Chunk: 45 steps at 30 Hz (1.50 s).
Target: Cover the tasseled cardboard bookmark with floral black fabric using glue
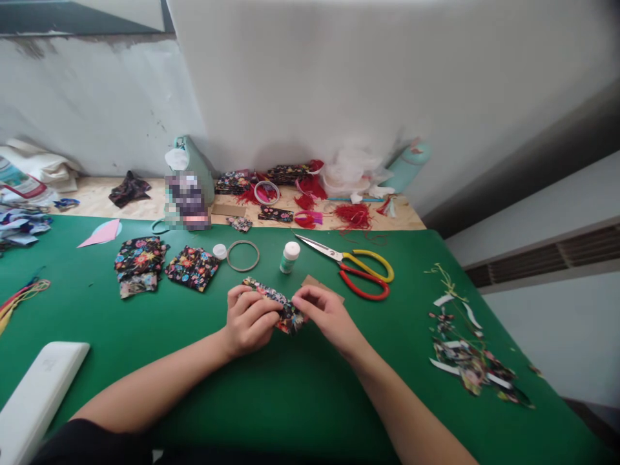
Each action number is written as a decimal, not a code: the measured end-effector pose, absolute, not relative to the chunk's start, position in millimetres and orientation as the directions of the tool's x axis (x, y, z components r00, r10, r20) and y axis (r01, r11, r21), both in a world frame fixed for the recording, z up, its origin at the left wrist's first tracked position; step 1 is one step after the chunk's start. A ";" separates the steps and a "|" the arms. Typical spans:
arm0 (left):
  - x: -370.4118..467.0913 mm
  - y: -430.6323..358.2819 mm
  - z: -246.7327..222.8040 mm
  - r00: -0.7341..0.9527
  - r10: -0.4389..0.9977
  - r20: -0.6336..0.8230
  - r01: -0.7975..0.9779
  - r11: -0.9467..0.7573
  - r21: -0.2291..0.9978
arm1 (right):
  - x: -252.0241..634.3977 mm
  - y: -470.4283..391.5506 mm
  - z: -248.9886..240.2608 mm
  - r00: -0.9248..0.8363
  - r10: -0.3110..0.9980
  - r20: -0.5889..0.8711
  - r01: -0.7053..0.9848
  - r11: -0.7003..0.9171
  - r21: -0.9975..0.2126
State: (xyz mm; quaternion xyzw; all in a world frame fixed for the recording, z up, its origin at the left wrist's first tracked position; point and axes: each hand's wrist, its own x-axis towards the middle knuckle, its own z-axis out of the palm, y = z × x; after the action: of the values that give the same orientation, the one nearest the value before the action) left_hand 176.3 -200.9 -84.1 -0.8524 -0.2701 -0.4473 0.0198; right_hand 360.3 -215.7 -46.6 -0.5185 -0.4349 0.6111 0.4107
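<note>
Scissors (pixel 341 261) right of bottle (pixel 289 258)

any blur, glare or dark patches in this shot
Head view: soft light, no harsh glare on the glossy-bladed scissors with yellow and red handles; smooth green tabletop darkens near the bottom; square pixelation beside the tall pale green container; patterned fabric scraps with white strips look slightly soft.

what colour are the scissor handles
The scissors have one yellow handle and one red handle, seen best in the head view.
</note>
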 end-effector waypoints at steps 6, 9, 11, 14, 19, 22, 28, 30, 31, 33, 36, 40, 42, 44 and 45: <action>174.7 -203.3 -88.2 0.474 0.464 0.749 0.497 -0.843 0.208 | 361.9 -213.5 -48.9 -0.164 0.938 -0.306 -0.042 -0.316 -0.948; 174.6 -202.3 -89.5 0.463 0.480 0.745 0.499 -0.836 0.228 | 363.1 -212.9 -48.5 -0.164 0.938 -0.304 -0.050 -0.316 -0.947; 175.1 -201.4 -90.5 0.452 0.494 0.742 0.503 -0.829 0.246 | 363.0 -213.4 -48.6 -0.194 0.933 -0.304 -0.041 -0.317 -0.948; 177.0 -200.2 -90.9 0.417 0.489 0.766 0.506 -0.825 0.251 | 360.0 -216.2 -52.2 -0.167 0.948 -0.271 -0.070 -0.285 -0.956; 180.4 -201.6 -83.9 0.407 0.552 0.728 0.565 -0.778 0.275 | 352.6 -222.0 -62.1 -0.165 0.962 -0.217 -0.152 -0.242 -0.958; 180.8 -202.5 -78.2 0.415 0.611 0.674 0.490 -0.774 0.400 | 355.0 -222.8 -60.1 -0.029 0.992 -0.123 -0.088 -0.125 -0.988; 183.7 -195.2 -82.5 0.450 0.839 0.306 0.080 -0.379 0.922 | 365.1 -224.5 -43.1 0.015 0.998 0.062 0.194 0.058 -0.979; 184.9 -192.3 -86.0 0.463 0.869 0.175 0.049 -0.223 0.974 | 365.1 -225.6 -40.7 0.001 0.997 0.080 0.214 0.078 -0.974; 185.2 -191.2 -87.2 0.457 0.879 0.138 0.047 -0.179 0.983 | 364.6 -225.9 -40.6 -0.002 0.997 0.083 0.210 0.082 -0.974; 185.7 -189.5 -88.3 0.432 0.898 0.086 0.038 -0.113 0.993 | 363.5 -225.7 -42.2 0.000 0.997 0.079 0.172 0.078 -0.982; 186.0 -187.9 -87.7 0.403 0.915 0.018 -0.011 -0.015 1.000 | 363.1 -223.5 -46.6 0.046 0.999 0.020 0.051 0.018 -0.999; 186.6 -186.7 -86.5 0.385 0.923 -0.029 -0.057 0.055 0.997 | 365.0 -219.5 -51.8 0.138 0.988 -0.073 -0.113 -0.057 -0.992; 186.8 -186.6 -86.5 0.389 0.920 -0.041 -0.066 0.072 0.995 | 365.5 -218.3 -53.0 0.157 0.984 -0.083 -0.157 -0.058 -0.986; 186.9 -186.7 -87.0 0.393 0.918 -0.047 -0.066 0.080 0.995 | 364.9 -218.0 -53.3 0.150 0.985 -0.081 -0.178 -0.053 -0.983; 186.8 -186.8 -87.4 0.394 0.918 -0.049 -0.066 0.081 0.995 | 364.4 -218.0 -53.3 0.138 0.987 -0.079 -0.182 -0.053 -0.982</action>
State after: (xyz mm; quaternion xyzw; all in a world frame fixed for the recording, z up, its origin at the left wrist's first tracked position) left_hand 186.8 -186.8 -87.4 -0.5523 -0.3856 -0.3929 -0.6260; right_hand 364.4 -218.0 -53.3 -0.5048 -0.3987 0.5214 0.5607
